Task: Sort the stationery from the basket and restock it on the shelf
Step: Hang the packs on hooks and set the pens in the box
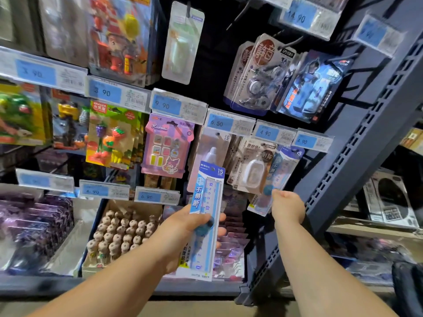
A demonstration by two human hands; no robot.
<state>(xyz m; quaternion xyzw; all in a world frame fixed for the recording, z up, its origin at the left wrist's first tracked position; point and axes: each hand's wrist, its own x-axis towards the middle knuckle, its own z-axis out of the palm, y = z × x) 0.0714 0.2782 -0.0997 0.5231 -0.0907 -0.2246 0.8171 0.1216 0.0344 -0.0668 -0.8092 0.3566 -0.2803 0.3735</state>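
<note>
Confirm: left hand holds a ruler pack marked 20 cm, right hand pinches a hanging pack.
Wrong: the head view shows the ruler pack in the left hand marked 15 cm, not 20. The right hand does pinch a hanging pack.

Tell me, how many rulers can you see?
2. One ruler is in the left hand; a hanging ruler under a 4.90 tag is held by the right hand. More may hide behind it.
</note>
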